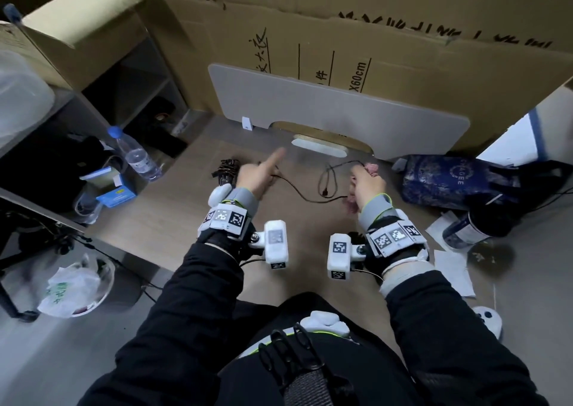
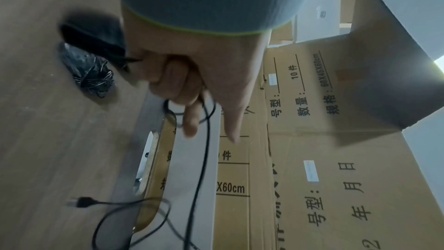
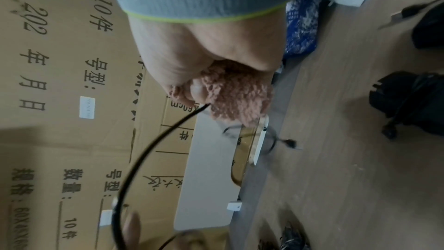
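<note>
A thin black cable (image 1: 297, 195) lies on the wooden desk (image 1: 310, 229) and runs between both hands, looping past its plug (image 1: 324, 192). My left hand (image 1: 259, 173) holds the cable (image 2: 204, 140) in its curled lower fingers, and the index finger points straight forward. My right hand (image 1: 367, 184) grips a pink fuzzy item (image 1: 370, 167). The cable (image 3: 149, 149) comes out from under the pink fuzzy item (image 3: 235, 98) in the fist. A tied bundle of black cord (image 1: 228, 170) lies just left of the left hand.
A grey panel (image 1: 341, 111) and big cardboard boxes (image 1: 403, 33) close off the desk's far side. At the left stand a water bottle (image 1: 136, 154) and a blue box (image 1: 116, 193). On the right are a blue patterned bag (image 1: 446, 179), a dark bottle (image 1: 474, 225) and papers (image 1: 452, 269).
</note>
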A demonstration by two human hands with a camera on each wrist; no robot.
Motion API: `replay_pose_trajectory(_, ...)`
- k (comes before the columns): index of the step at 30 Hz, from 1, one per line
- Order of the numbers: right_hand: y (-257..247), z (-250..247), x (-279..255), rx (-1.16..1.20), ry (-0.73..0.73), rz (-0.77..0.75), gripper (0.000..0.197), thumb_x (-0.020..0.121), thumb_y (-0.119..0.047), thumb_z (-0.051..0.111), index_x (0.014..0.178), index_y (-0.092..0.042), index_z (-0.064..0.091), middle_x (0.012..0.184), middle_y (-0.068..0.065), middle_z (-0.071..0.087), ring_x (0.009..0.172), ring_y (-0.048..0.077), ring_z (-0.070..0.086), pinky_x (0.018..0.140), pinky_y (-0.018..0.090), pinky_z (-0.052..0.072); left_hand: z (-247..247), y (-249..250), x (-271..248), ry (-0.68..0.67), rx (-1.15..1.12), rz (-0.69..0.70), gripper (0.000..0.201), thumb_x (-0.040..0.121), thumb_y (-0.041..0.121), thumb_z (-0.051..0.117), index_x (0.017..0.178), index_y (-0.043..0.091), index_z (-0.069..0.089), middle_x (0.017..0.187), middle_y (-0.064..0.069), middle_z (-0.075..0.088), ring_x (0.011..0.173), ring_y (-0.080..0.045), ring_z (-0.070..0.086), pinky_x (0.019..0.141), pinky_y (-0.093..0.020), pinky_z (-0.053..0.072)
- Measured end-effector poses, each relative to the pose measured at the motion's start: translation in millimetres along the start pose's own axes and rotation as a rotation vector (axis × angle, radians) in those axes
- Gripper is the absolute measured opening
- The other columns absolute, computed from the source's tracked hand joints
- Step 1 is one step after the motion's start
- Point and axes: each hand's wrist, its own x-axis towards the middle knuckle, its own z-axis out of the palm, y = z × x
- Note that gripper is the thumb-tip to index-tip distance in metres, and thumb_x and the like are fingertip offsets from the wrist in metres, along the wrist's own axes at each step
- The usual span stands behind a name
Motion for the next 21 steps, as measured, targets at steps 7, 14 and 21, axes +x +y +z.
replay_pose_trajectory(7, -1, 15, -9, 0.018, -0.108, -0.066, 0.037, 0.085, -0.046, 0.067, 0.083, -0.009, 0.063, 0.067, 0.0, 0.062, 0.055, 0.014, 0.057, 0.059, 0.024, 0.047, 28, -14, -21, -0.462, 0.286, 0.047, 0.087, 0.05, 0.084, 0.077, 0.093, 0.009, 0.066, 0.064, 0.006, 0.043, 0.053, -0.012, 0.031, 0.046, -0.024, 0.021)
replay_pose_trajectory(14, 2, 25, -20, -0.089, -0.154, -0.159, 0.041, 0.093, -0.042, 0.061, 0.063, -0.016, 0.054, 0.063, -0.004, 0.059, 0.06, 0.014, 0.055, 0.071, 0.03, 0.044, 44, -5, -34, -0.543, 0.37, 0.032, 0.079, 0.052, 0.093, 0.066, 0.071, 0.016, 0.057, 0.058, 0.004, 0.032, 0.047, -0.015, 0.022, 0.051, -0.031, 0.013)
replay_pose_trajectory(21, 15, 36, -15, -0.03, -0.143, -0.158, 0.044, 0.095, -0.049, 0.056, 0.061, -0.02, 0.058, 0.051, -0.013, 0.06, 0.059, 0.006, 0.057, 0.079, 0.033, 0.049, 42, -9, -34, -0.634, 0.306, 0.075, 0.056, 0.061, 0.069, 0.08, 0.065, 0.022, 0.049, 0.053, 0.009, 0.035, 0.051, -0.013, 0.022, 0.051, -0.03, 0.011)
